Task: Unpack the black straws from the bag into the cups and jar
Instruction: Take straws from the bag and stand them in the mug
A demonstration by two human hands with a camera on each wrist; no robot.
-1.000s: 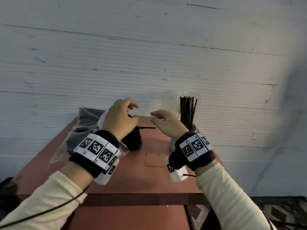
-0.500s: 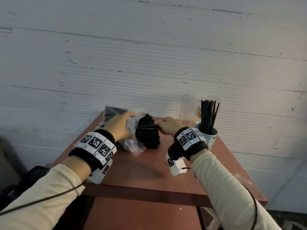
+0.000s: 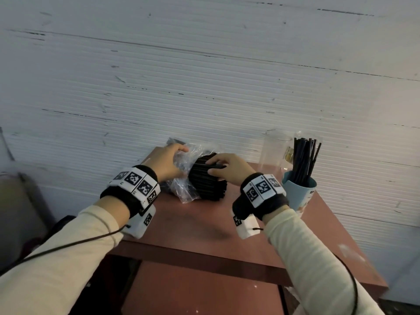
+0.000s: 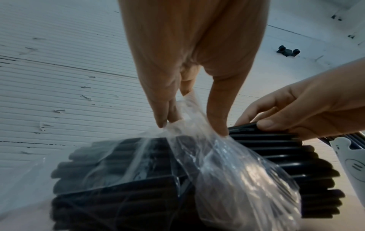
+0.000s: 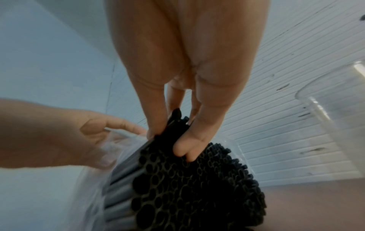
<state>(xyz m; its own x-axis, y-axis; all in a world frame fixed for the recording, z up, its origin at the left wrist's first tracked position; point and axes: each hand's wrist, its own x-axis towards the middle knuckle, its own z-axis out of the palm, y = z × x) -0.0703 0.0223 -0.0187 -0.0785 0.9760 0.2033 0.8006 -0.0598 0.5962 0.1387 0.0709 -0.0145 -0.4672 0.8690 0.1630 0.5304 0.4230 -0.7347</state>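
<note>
A thick bundle of black straws (image 3: 208,185) (image 5: 187,187) lies on the red-brown table (image 3: 204,226), half out of a clear plastic bag (image 3: 181,173) (image 4: 227,171). My left hand (image 3: 168,162) (image 4: 187,109) pinches the bag's crumpled mouth. My right hand (image 3: 227,167) (image 5: 171,136) pinches a few straws at the top of the bundle's open end. A light blue cup (image 3: 298,192) at the right holds several upright straws (image 3: 304,158). A clear jar (image 3: 276,148) (image 5: 339,121) stands behind it, and another clear cup rises behind the blue one.
A white ribbed wall (image 3: 204,76) runs right behind the table. The table's front edge (image 3: 193,258) is close to my forearms. A dark object (image 3: 22,201) sits low at the left, off the table.
My view shifted left and down. My right hand moved from mid-air onto the bundle's end and pinched a few straws. My left hand shifted from the bundle to the bag's mouth.
</note>
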